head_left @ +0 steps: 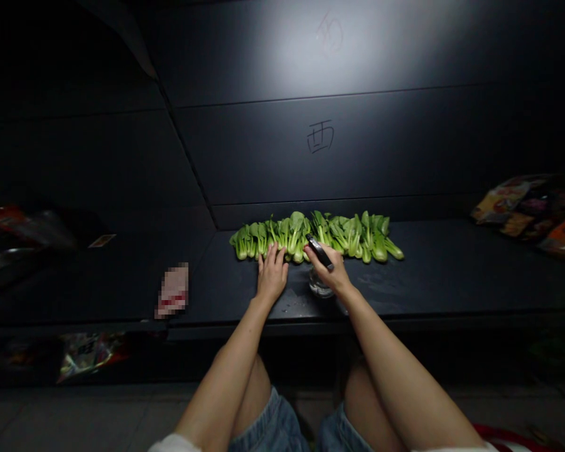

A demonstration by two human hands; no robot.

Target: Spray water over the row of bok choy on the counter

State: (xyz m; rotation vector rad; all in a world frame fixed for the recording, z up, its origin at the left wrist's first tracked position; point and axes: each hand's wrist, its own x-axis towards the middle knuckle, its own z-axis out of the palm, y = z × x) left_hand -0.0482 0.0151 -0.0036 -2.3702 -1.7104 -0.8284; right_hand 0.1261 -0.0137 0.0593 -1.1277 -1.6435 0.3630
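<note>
A row of green bok choy (353,233) lies along the back of a dark shelf (442,270). My left hand (272,273) rests flat on the shelf, fingers stretched out and touching the stalks at the row's left part. My right hand (330,269) is closed around a dark spray head (320,251) on top of a clear bottle (319,285) that stands on the shelf, just in front of the middle of the row.
A price card (172,290) stands on the shelf edge at the left. Colourful snack packets (530,210) lie at the far right, more packets (87,353) on a lower shelf at the left. Dark back panels rise behind the greens.
</note>
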